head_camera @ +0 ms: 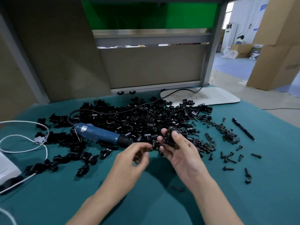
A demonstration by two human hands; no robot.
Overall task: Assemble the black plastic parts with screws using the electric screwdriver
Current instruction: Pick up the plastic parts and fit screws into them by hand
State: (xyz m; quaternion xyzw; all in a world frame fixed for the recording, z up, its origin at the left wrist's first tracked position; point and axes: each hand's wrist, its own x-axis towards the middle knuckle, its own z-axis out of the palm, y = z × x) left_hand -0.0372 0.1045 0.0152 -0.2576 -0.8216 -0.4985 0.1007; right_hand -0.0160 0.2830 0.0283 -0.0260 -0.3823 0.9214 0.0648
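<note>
A big heap of black plastic parts [142, 117] covers the middle of the green table. My right hand [180, 150] holds a black plastic part [170, 135] between thumb and fingers, just in front of the heap. My left hand [134, 158] is beside it with curled fingers, and its fingertips pinch a small dark screw [150, 149]. The blue electric screwdriver [103, 134] lies on the table to the left of both hands, tip pointing right, untouched. Loose black screws [227, 156] are scattered to the right.
Assembled black pieces [73, 157] lie in rows at the left. A white cable [24, 143] and a white box [8, 168] sit at the far left edge. A black pen [243, 129] lies at the right, a white board [211, 96] behind the heap. One screw [177, 188] lies near my right forearm.
</note>
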